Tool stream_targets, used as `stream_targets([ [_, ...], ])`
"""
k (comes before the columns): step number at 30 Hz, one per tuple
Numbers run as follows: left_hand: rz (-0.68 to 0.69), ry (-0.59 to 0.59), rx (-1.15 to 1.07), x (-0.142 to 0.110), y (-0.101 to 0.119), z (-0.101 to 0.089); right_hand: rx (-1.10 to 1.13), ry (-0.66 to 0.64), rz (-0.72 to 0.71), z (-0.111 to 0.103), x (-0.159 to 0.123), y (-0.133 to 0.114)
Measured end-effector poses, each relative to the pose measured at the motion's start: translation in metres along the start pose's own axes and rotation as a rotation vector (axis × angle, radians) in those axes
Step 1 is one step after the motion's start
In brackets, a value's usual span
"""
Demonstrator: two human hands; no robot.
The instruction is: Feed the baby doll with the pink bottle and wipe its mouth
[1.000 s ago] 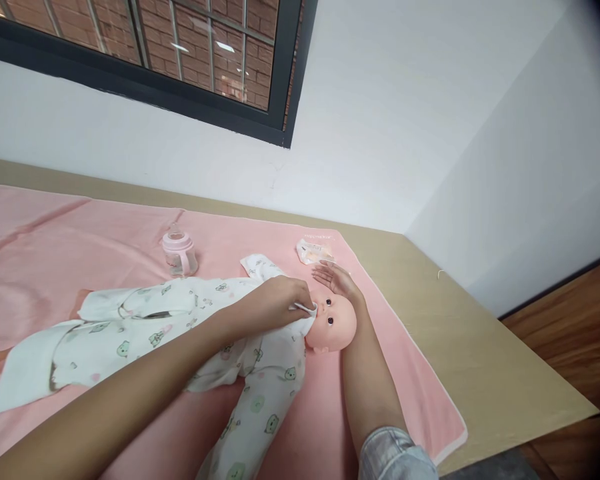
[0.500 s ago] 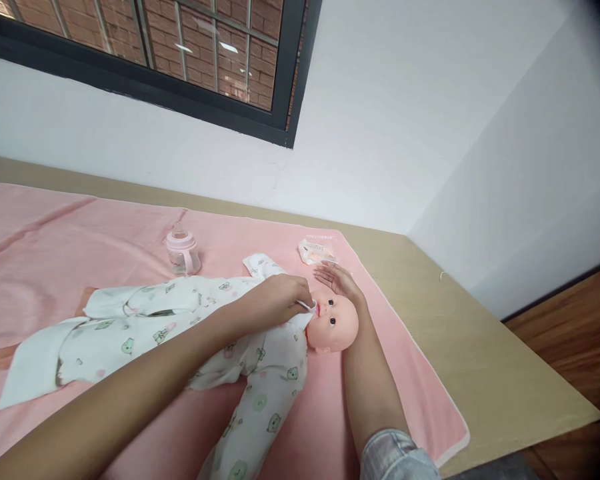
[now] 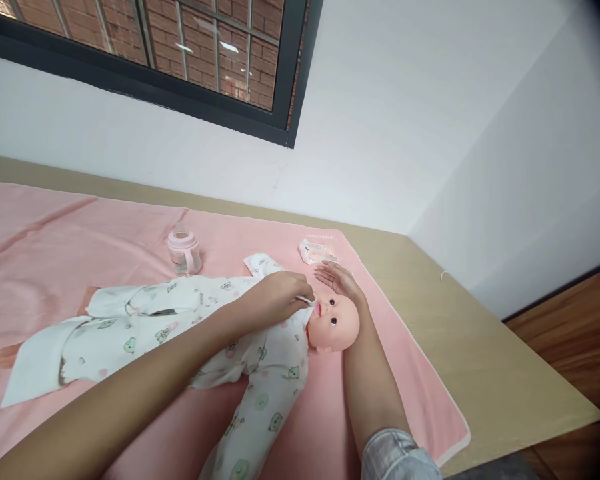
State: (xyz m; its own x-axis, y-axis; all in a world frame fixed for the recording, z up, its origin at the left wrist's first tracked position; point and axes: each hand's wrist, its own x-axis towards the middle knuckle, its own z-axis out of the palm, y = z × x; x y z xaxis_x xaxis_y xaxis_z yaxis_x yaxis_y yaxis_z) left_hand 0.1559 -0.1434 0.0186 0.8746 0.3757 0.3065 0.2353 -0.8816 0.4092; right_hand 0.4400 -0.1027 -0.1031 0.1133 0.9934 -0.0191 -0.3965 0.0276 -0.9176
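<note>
A bald baby doll point(image 3: 336, 325) lies on its back in a white sleepsuit point(image 3: 220, 293) printed with green bears, its head to the right. My left hand point(image 3: 280, 298) reaches across its chest, fingers pinched on a bit of white cloth point(image 3: 307, 301) beside the doll's mouth. Whether that cloth belongs to the collar or is separate, I cannot tell. Beyond the head rests my right hand point(image 3: 336, 277), palm turned up and fingers stretched out, holding nothing. The doll's head touches or lies close against my right forearm.
A pink blanket point(image 3: 130, 233) covers much of the wooden tabletop point(image 3: 455, 333). On it stand a pink-lidded baby bottle point(image 3: 184, 252) with a handle and, past my right fingers, a small clear packet point(image 3: 316, 251). A white wall and barred window point(image 3: 205, 53) lie behind.
The left fingers have shifted slightly at the white cloth by the doll's mouth. My right hand stays in the same place.
</note>
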Motion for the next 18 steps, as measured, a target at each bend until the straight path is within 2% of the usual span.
stream_targets([
  [13,0.025,0.08,0.14,0.0034,-0.0007,0.0051,-0.017,0.016,0.012,0.0045,-0.0012,-0.0029],
  [18,0.037,0.059,0.165,0.005,-0.0032,0.0086,-0.016,0.025,0.02,0.0039,0.0007,-0.0028],
])
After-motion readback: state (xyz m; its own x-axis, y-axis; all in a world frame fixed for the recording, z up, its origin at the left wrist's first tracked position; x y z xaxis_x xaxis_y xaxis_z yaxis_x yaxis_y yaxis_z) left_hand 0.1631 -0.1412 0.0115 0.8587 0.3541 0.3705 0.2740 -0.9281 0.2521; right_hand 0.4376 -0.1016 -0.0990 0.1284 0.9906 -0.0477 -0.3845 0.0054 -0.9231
